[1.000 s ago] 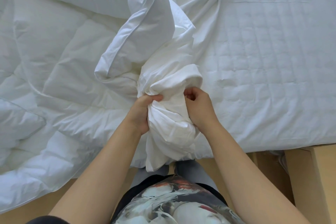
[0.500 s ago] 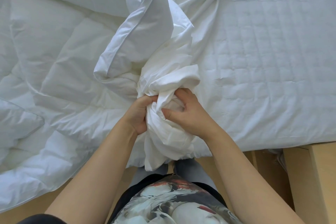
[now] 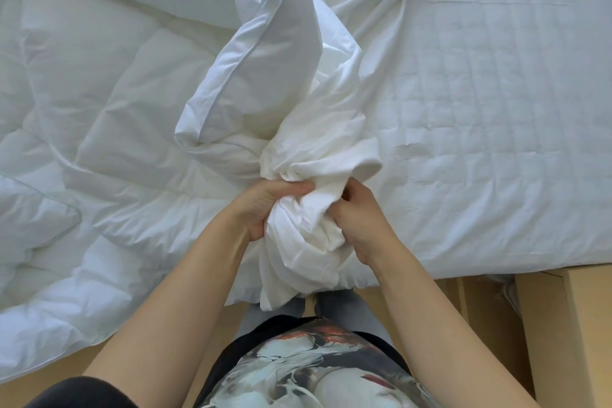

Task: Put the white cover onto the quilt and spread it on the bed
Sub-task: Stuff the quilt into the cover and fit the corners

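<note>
Two hands meet at the near edge of the bed (image 3: pixel 496 142), one on each side of a single bunched cover (image 3: pixel 298 258). The left hand (image 3: pixel 265 205) grips the bundle with curled fingers. The right hand (image 3: pixel 361 222) clutches it too, fingers dug into the cloth. The cover forms one twisted roll, its long axis running from the near edge towards the bed's far side, its loose end hanging over that edge. One quilt (image 3: pixel 116 109) lies crumpled on the bed's left half, a piped corner touching the roll.

Wooden floor (image 3: pixel 490 315), perhaps a pale wooden cabinet (image 3: pixel 579 325) alongside.
</note>
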`<state>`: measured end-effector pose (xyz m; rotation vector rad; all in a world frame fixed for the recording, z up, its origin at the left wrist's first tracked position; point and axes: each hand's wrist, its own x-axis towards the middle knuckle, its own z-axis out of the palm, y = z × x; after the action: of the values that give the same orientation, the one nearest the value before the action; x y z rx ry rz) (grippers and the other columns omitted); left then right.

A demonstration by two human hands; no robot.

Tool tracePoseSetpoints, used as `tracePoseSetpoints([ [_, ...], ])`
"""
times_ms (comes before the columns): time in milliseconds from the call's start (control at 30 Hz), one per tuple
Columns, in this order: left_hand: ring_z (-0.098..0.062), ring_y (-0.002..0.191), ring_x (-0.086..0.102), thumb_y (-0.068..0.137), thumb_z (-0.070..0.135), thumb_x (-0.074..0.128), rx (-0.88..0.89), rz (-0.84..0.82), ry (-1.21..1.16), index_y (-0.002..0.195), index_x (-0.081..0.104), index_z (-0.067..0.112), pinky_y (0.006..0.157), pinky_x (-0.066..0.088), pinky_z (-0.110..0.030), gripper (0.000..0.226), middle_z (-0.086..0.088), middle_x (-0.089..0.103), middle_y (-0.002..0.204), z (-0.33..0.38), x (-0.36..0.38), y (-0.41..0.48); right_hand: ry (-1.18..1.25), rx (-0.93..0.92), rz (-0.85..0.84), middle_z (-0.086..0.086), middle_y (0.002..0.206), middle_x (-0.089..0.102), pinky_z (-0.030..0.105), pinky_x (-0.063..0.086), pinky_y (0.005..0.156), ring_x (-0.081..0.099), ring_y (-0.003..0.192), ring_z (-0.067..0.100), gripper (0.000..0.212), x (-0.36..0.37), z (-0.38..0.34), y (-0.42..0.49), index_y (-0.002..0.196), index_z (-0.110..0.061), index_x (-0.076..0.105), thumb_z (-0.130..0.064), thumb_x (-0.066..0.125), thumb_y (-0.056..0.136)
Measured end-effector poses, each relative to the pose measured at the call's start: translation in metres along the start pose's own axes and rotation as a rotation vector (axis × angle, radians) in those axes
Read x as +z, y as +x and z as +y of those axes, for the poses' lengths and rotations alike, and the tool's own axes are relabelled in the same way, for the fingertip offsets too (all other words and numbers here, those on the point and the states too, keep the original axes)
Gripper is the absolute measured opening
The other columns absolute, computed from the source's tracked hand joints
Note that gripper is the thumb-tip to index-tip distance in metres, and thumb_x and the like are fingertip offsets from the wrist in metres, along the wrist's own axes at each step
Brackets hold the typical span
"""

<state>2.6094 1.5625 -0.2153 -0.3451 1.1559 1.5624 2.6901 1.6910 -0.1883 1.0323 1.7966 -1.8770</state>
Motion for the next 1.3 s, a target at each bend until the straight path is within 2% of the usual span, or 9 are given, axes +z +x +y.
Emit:
tracePoseSetpoints([
  [233, -0.020, 0.088, 0.070, 0.051, 0.013, 0.081, -0.003, -0.071, 0.225, 0.105, 0.065, 0.017, 0.070, 0.056, -0.030, 0.056, -0.003, 0.074, 0.091, 0.006, 0.004, -0.002, -0.233, -0.136, 0.143, 0.027, 0.086, 0.063, 0.045, 0.050, 0.063, 0.062, 0.077, 0.037, 0.010, 0.004, -0.008, 0.006, 0.089, 0.008, 0.058, 0.000, 0.054, 0.083],
  [367, -0.021, 0.080, 0.070, 0.038, 0.017, 0.072, 0.039, -0.001, 0.139, 0.100, 0.064, 0.011, 0.063, 0.055, -0.029, 0.063, -0.005, 0.072, 0.083, -0.003, -0.001, 0.002, 0.002, -0.124, 0.186, 0.009, 0.066, 0.061, 0.027, 0.046, 0.058, 0.056, 0.063, 0.013, 0.007, 0.007, -0.003, 0.002, 0.078, -0.004, 0.062, -0.007, 0.062, 0.085],
  [567, -0.015, 0.061, 0.067, 0.057, 0.005, 0.054, 0.073, 0.058, -0.059, 0.082, 0.061, 0.007, 0.054, 0.054, -0.023, 0.026, -0.003, 0.067, 0.065, -0.011, -0.007, 0.002, 0.262, 0.001, 0.477, 0.000, 0.068, 0.056, 0.025, 0.050, 0.062, 0.054, 0.064, 0.012, 0.018, 0.004, 0.016, 0.006, 0.079, -0.016, 0.063, 0.000, 0.055, 0.085],
  [667, -0.016, 0.056, 0.066, 0.058, 0.004, 0.051, 0.078, 0.068, -0.129, 0.080, 0.060, 0.007, 0.052, 0.053, -0.023, 0.024, -0.004, 0.065, 0.061, -0.009, -0.010, 0.003, 0.376, 0.138, 0.375, 0.006, 0.082, 0.063, 0.030, 0.053, 0.072, 0.062, 0.076, 0.018, 0.003, 0.001, 0.017, 0.006, 0.087, -0.012, 0.060, -0.013, 0.062, 0.086],
  [767, -0.017, 0.061, 0.068, 0.060, 0.004, 0.053, 0.074, 0.039, -0.171, 0.086, 0.062, 0.006, 0.056, 0.056, -0.025, 0.028, -0.006, 0.068, 0.067, -0.011, -0.014, 0.004, 0.439, 0.287, 0.164, 0.012, 0.095, 0.071, 0.033, 0.054, 0.072, 0.067, 0.083, 0.022, 0.024, -0.007, 0.017, 0.008, 0.105, 0.000, 0.064, -0.016, 0.061, 0.086],
  [933, -0.022, 0.075, 0.070, 0.046, 0.011, 0.070, 0.028, -0.055, -0.132, 0.093, 0.064, 0.003, 0.063, 0.057, -0.030, 0.049, -0.010, 0.071, 0.082, -0.024, -0.012, 0.002, -0.143, 0.324, -0.140, 0.005, 0.104, 0.072, 0.046, 0.053, 0.091, 0.065, 0.102, 0.027, 0.039, -0.015, 0.009, 0.025, 0.105, -0.015, 0.067, -0.042, 0.072, 0.077],
  [1033, -0.023, 0.074, 0.070, 0.043, 0.010, 0.069, 0.056, -0.035, -0.184, 0.090, 0.065, 0.002, 0.065, 0.058, -0.031, 0.048, -0.011, 0.070, 0.081, -0.030, -0.014, 0.003, -0.211, 0.364, -0.196, 0.013, 0.112, 0.068, 0.048, 0.049, 0.094, 0.062, 0.108, 0.031, 0.038, -0.009, 0.004, 0.036, 0.108, -0.013, 0.065, -0.040, 0.067, 0.082],
  [1167, -0.023, 0.066, 0.070, 0.039, 0.007, 0.067, 0.049, -0.004, -0.279, 0.077, 0.069, 0.002, 0.058, 0.058, -0.031, 0.038, -0.012, 0.069, 0.071, -0.032, -0.015, 0.001, -0.229, 0.350, -0.200, 0.006, 0.100, 0.070, 0.033, 0.054, 0.074, 0.066, 0.096, 0.022, 0.032, -0.001, 0.013, 0.043, 0.102, -0.013, 0.066, -0.038, 0.068, 0.082],
  [1300, -0.025, 0.073, 0.070, 0.046, 0.001, 0.066, 0.030, 0.010, -0.232, 0.093, 0.062, 0.002, 0.061, 0.058, -0.033, 0.047, -0.013, 0.070, 0.079, -0.026, -0.015, -0.003, -0.196, 0.236, -0.189, 0.002, 0.083, 0.065, 0.021, 0.046, 0.057, 0.061, 0.078, 0.015, 0.011, 0.002, 0.013, 0.045, 0.093, -0.009, 0.064, -0.015, 0.059, 0.086],
])
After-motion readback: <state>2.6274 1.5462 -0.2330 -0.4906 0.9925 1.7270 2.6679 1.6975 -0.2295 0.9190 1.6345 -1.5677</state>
